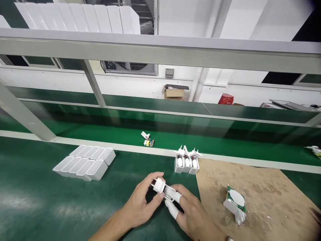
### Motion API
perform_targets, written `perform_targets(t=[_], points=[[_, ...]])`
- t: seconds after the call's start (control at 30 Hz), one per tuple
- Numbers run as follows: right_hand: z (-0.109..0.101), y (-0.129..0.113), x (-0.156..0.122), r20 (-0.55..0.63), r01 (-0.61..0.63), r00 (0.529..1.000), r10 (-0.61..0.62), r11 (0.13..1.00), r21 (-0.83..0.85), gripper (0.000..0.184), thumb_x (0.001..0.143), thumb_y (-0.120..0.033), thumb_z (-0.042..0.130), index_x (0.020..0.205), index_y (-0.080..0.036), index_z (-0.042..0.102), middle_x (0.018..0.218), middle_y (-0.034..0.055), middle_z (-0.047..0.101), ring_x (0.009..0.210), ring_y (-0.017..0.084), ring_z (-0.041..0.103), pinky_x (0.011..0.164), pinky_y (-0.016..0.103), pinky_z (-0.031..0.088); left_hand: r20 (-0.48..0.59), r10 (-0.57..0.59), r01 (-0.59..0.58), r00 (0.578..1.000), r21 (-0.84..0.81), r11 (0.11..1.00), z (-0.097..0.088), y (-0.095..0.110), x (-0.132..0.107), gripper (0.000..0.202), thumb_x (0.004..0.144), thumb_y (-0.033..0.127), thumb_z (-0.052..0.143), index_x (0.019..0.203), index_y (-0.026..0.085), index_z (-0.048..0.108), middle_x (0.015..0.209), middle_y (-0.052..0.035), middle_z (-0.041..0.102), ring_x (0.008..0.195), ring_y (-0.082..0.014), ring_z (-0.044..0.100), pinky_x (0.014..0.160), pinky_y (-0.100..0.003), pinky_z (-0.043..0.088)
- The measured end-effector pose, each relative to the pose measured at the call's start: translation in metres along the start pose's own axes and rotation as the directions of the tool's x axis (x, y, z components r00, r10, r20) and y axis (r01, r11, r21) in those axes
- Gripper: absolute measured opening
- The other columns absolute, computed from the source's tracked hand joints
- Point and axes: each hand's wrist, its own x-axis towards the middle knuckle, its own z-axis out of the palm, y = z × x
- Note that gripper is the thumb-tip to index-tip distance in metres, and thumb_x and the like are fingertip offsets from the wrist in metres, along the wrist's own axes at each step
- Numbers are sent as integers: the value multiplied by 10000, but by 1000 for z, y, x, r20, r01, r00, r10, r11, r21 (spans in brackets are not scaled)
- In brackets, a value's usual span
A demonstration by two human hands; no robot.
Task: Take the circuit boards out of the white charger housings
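Observation:
Low in the middle of the view, my left hand [145, 202] pinches a white plug piece [159, 185] with metal prongs pointing left. My right hand [189, 209], white covers on its thumb and a finger, grips a white plastic case [172, 198] beside it. The two white parts meet or lie very close; my fingers hide the join. Just beyond my hands stand three filled white cases [187, 164], pronged white plug pieces lying on top. Rightward, a round white disc on a green circuit board [236, 198] rests with another pronged white plug piece.
Several open white cases [84, 164] stand in two rows on the green table at left. Brown cardboard [263, 187] covers the right side. A small circuit board [149, 142] sits on the green belt behind a pale rail. A metal frame crosses above, bearing white bins [80, 18].

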Motion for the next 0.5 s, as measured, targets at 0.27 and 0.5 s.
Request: perform_targets(t=[0.27, 0.5], points=[[1, 1, -3, 62, -98, 994, 91, 989, 109, 395, 1033, -184, 522, 1408, -280, 604, 1195, 106, 676, 1014, 249, 697, 910, 401, 608, 23, 49, -50, 999, 16, 999, -5, -2, 3, 288, 1072, 277, 529, 1359, 293, 553, 1202, -70, 635, 1042, -216, 666, 948, -363, 565], [11, 2, 6, 188, -433, 807, 559, 345, 833, 454, 920, -508, 753, 1253, -201, 729, 1193, 136, 735, 1030, 281, 721, 922, 432, 604, -80, 75, -59, 994, 195, 979, 9, 0, -5, 1202, 780, 332, 934, 1669, 399, 129, 1249, -66, 554, 1082, -268, 640, 1005, -488, 587]])
